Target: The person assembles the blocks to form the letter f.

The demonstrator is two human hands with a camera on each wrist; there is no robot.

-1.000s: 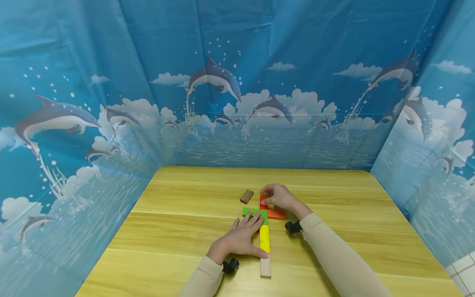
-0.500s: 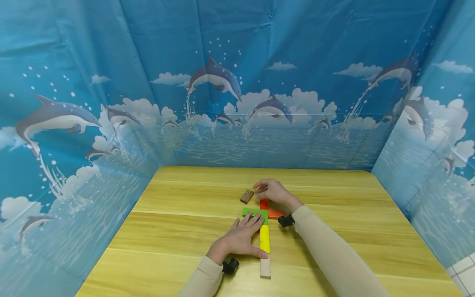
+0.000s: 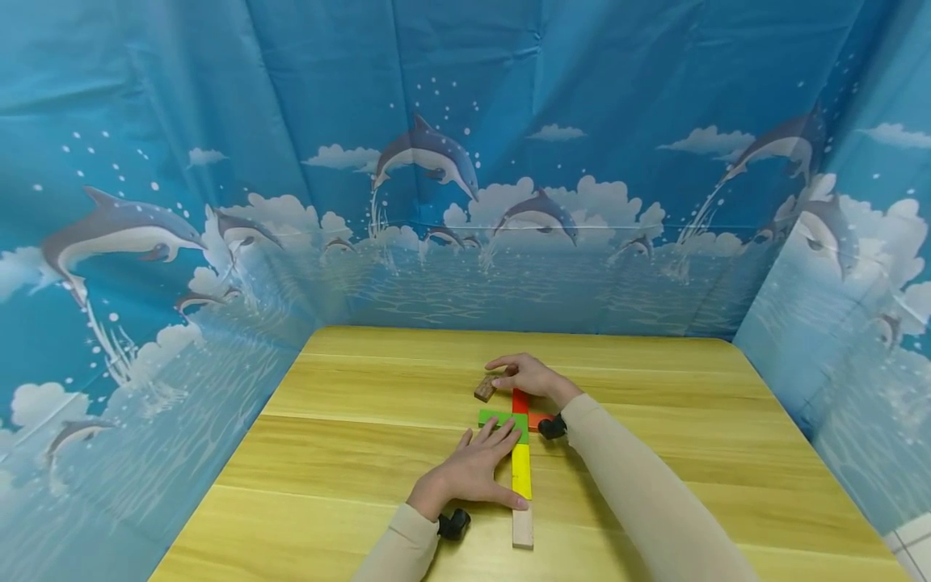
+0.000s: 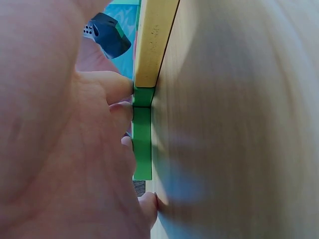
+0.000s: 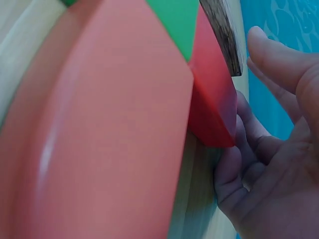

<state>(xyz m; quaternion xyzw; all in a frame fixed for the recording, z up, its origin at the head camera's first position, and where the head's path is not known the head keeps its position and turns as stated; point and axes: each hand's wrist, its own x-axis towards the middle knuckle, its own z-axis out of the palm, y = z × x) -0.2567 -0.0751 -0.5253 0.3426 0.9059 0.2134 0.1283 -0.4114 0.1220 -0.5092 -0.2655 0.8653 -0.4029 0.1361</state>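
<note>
A line of flat blocks lies on the wooden table (image 3: 364, 453): a natural wood block (image 3: 522, 529) nearest me, then a yellow block (image 3: 520, 477), a green block (image 3: 500, 419) set crosswise, a red block (image 3: 520, 400) and an orange block (image 3: 537, 420). My left hand (image 3: 476, 465) lies flat, fingers on the green block (image 4: 142, 144) and thumb against the yellow block (image 4: 152, 45). My right hand (image 3: 509, 373) reaches over the red block (image 5: 212, 109) to a small dark brown block (image 3: 485, 388). Its fingers (image 5: 271, 55) are loosely bent at that brown block (image 5: 224, 35), with no grip visible.
Blue dolphin-print curtains (image 3: 465, 162) wall the table on three sides. A black wrist camera (image 3: 454, 524) sits under each forearm. The orange block (image 5: 114, 139) fills most of the right wrist view.
My right hand left the red and orange blocks and moved away and to the left, up to the brown block. The left hand stayed in place.
</note>
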